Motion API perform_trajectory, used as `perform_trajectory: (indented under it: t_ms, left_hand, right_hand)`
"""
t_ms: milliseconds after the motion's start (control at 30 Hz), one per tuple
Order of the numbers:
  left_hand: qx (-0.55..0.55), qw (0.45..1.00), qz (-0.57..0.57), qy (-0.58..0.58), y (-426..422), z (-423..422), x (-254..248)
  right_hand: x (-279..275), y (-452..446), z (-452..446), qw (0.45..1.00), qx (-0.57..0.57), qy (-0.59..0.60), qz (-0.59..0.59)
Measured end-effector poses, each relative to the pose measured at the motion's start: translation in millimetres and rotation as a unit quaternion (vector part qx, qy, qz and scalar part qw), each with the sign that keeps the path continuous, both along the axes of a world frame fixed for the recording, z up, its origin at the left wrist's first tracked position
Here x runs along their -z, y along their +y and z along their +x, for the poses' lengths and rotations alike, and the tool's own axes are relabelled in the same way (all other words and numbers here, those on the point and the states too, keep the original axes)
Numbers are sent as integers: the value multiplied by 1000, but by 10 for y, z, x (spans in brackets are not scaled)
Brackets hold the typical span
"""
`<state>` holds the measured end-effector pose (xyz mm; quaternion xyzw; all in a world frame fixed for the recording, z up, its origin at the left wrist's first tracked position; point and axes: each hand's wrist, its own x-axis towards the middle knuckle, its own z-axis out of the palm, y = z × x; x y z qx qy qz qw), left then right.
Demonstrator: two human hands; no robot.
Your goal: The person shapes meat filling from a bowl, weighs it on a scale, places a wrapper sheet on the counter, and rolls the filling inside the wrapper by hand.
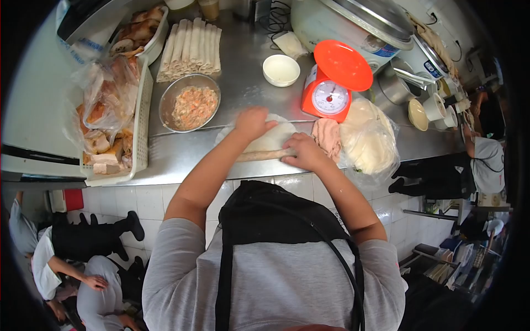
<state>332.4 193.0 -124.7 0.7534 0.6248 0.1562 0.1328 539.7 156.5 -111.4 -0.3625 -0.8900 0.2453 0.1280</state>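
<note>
A round, pale wrapper sheet (280, 132) lies on the steel counter in front of me, its near edge wound around a thin filled roll (259, 156). My left hand (254, 122) rests at the far part of the sheet with its fingers curled down; its fingertips are partly hidden. At the right end of the roll, my right hand (303, 151) is closed with fingers and thumb around it. A metal bowl of pinkish, orange-flecked filling (195, 105) stands left of the sheet. Right of my right hand sits a cloth-like pink heap (327, 138).
Finished rolls (190, 47) are stacked behind the filling bowl. A red scale (329, 99), a small white bowl (281, 70) and bagged wrapper sheets (369, 138) stand to the right. A meat basket (141, 121) borders the left. Other people sit or stand on both sides.
</note>
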Motion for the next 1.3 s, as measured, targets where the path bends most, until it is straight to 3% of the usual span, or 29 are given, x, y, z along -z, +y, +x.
perform_trajectory:
  t_ms: [33,167,333,633,733,833,933,1033,1133,1233,1300]
  left_hand:
    - [50,996,70,-26,27,54,87]
    - [48,997,61,-26,95,92,234]
    - [44,996,70,-11,86,79,212]
    - [50,992,109,-39,90,58,267]
    - [45,992,106,-43,95,67,271]
    - [40,992,113,-37,85,72,253]
    - [44,993,106,-38,97,69,258]
    - [43,994,95,-44,92,63,246]
    - [43,998,48,-27,86,66,176]
    - [42,998,47,-13,81,72,152]
    - [45,994,89,-36,90,64,212]
  right_hand:
    - [18,7,15,1000,-3,5,-3]
    - [285,-37,74,999,24,41,4]
    - [-6,-105,3,996,30,9,79]
    - [190,-82,-58,998,-2,54,-12]
    - [-10,-81,-145,998,15,38,45]
    - [50,-114,-172,1000,22,8,-20]
    - [262,-161,-92,994,16,98,46]
    - [208,-92,-76,998,6,60,-26]
    - [-21,-108,-266,996,14,53,68]
    - [119,-169,-436,999,18,39,2]
    - [171,-188,-451,999,15,47,22]
